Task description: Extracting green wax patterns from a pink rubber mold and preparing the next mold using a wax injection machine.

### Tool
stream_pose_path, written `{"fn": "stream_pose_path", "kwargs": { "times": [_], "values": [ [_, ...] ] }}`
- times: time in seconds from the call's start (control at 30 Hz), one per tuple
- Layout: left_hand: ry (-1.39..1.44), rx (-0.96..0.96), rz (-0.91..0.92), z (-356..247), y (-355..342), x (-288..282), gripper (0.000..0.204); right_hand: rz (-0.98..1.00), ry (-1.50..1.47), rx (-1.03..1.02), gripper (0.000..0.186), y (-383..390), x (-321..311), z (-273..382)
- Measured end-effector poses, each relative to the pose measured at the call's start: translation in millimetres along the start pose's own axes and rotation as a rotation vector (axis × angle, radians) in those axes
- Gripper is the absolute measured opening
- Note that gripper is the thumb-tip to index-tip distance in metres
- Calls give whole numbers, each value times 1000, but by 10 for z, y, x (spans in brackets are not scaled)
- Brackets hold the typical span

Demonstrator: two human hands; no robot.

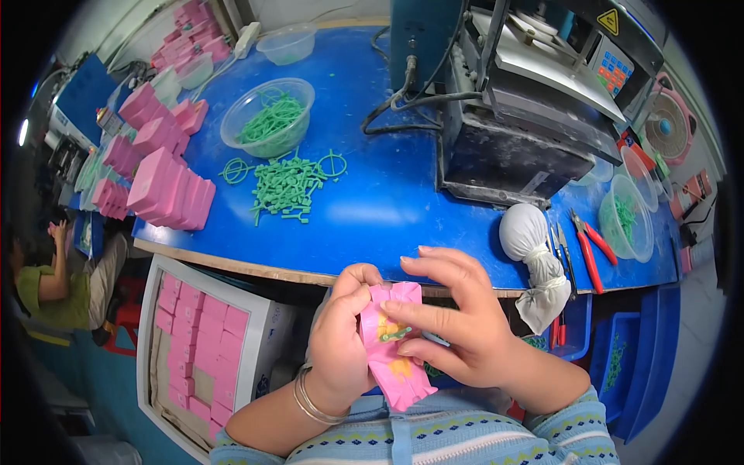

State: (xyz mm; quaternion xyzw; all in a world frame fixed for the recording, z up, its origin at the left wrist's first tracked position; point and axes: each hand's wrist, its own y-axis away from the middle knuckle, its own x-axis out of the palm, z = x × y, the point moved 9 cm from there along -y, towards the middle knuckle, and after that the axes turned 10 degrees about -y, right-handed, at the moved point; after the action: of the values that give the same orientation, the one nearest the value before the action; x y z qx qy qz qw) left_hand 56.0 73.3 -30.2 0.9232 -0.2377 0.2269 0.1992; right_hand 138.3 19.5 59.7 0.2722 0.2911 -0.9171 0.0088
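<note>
My left hand [341, 329] is closed around a pink block-like mold [403, 385] with yellow patches on its face, held just in front of the table edge. A small green plastic-looking piece [395, 335] lies on that face. My right hand [465, 318] rests over the mold from the right. Its index fingertip touches the pink surface, its thumb is close to the green piece, and its other visible fingers are stretched out and apart. Beyond my hands, a pile of small green pieces [287, 186] lies on the blue table [364, 240].
A clear bowl of green pieces [267, 116] stands behind the pile, with stacked pink blocks [167, 190] to the left. On the right are a heated-looking press machine [519, 147], a white cloth bundle [525, 232] and red-handled pliers [593, 248]. A white-framed box of pink blocks [147, 341] sits below left.
</note>
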Motion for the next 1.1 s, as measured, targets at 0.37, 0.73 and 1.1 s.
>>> {"fn": "stream_pose_path", "kwargs": {
  "times": [0.37, 0.73, 1.1],
  "values": [
    [19, -23, 48, -6, 72, 60, 23, -113, -224, -101, 33, 39, 15, -73],
    [47, -48, 117, 15, 129, 71, 21, -184, -167, -160, 25, 120, 50, 87],
    [-89, 91, 161, -157, 164, 211, 20, -172, -228, -152, 22, 190, -90, 260]
  ]
}}
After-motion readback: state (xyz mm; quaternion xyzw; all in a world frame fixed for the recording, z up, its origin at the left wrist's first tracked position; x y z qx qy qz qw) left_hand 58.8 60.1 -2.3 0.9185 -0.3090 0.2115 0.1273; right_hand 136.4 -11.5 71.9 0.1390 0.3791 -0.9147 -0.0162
